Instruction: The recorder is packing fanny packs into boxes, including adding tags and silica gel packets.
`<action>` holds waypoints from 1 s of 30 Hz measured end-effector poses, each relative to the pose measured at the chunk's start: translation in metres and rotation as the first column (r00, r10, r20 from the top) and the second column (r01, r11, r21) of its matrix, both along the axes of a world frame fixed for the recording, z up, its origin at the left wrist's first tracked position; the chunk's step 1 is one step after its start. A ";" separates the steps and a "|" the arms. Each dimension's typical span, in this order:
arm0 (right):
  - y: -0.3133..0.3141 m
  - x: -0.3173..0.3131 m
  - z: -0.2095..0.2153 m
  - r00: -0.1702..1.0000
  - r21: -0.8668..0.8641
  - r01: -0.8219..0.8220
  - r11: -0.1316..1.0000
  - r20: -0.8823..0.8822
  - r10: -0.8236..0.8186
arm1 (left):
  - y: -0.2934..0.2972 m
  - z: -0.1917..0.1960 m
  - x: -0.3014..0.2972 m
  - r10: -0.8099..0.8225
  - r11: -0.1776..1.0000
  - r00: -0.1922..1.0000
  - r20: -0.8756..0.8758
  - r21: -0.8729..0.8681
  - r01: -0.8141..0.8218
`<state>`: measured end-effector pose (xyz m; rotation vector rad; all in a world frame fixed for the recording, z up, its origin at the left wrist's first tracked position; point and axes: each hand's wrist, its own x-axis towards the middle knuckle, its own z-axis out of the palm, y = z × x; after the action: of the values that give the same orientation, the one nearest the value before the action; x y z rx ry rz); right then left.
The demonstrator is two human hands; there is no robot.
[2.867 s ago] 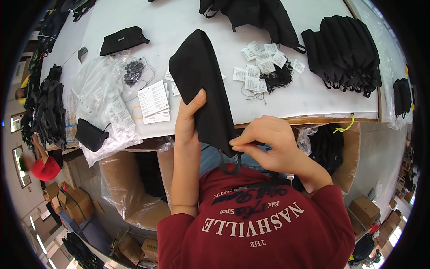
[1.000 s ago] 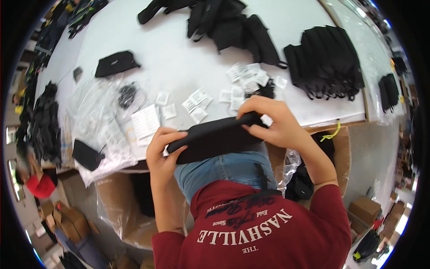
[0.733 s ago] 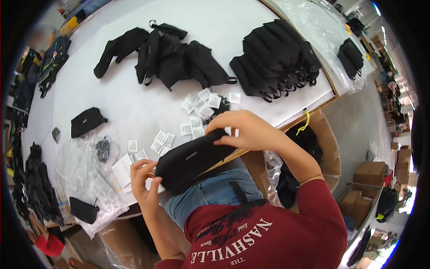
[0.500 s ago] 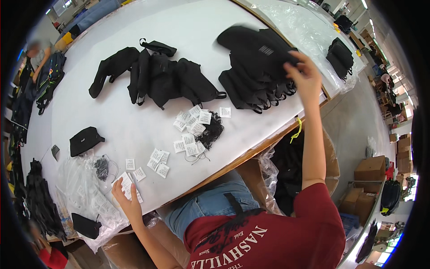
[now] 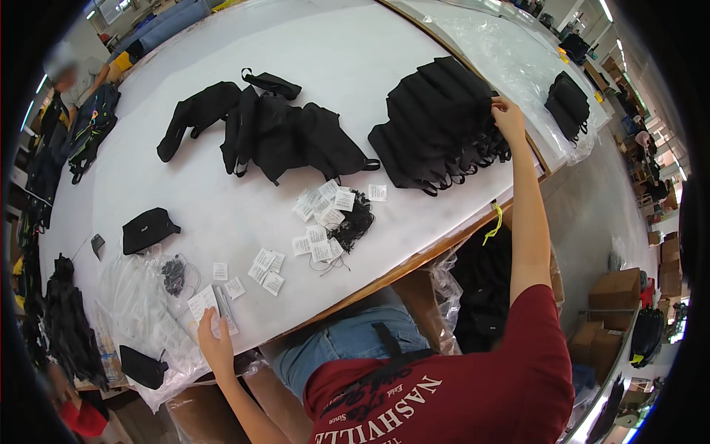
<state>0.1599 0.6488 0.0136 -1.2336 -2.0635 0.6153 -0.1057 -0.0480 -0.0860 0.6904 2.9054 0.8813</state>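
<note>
Black pouches (image 5: 436,118) lay in a tight row between one and two o'clock on the white bench (image 5: 414,229), and the person's right hand (image 5: 509,120) met them at the two o'clock end. Its fingers (image 5: 501,104) were drawn close together at the outermost edge; I couldn't tell whether they had cloth between them. Down at eight o'clock the left hand (image 5: 215,344) rested on white printed sheets (image 5: 201,300), its fingers (image 5: 208,320) loosely parted.

Beside the row, toward eleven o'clock, sprawled a loose heap of black bags (image 5: 274,137). Near the middle, white tags (image 5: 325,203) lay scattered beside a tangle of black cords (image 5: 359,224), between the left hand and the row. At nine o'clock sat a single pouch (image 5: 150,231); crumpled clear plastic (image 5: 129,296) lay toward eight, with a small black case (image 5: 143,368) on it. A yellow tie (image 5: 494,223) hung at three o'clock.

The row's pouches were slim and matte, overlapping like shingles, short loops bunched along their near ends.
</note>
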 end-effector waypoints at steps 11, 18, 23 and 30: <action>-0.198 -0.062 0.011 0.887 0.039 -0.456 0.889 -0.054 0.458 | 0.021 0.029 0.011 0.152 0.979 0.988 0.031 0.136 -0.155; -0.324 -0.083 -0.063 0.465 -0.147 -0.858 0.492 0.182 0.866 | 0.066 0.029 0.061 -0.207 0.959 0.971 -0.121 0.170 0.225; -0.349 -0.094 -0.082 0.360 -0.175 -0.891 0.418 0.289 0.887 | 0.078 0.019 0.076 -0.018 0.980 0.884 0.468 0.182 -0.076; -0.371 -0.117 -0.108 0.416 -0.121 -0.864 0.489 0.377 0.828 | 0.086 -0.005 0.073 -0.234 0.969 0.953 -0.195 0.034 0.245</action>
<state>0.0425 0.2779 -0.0948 -0.0946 -3.0145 0.7178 -0.0331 0.0379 -0.0907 1.1638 2.8760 0.9187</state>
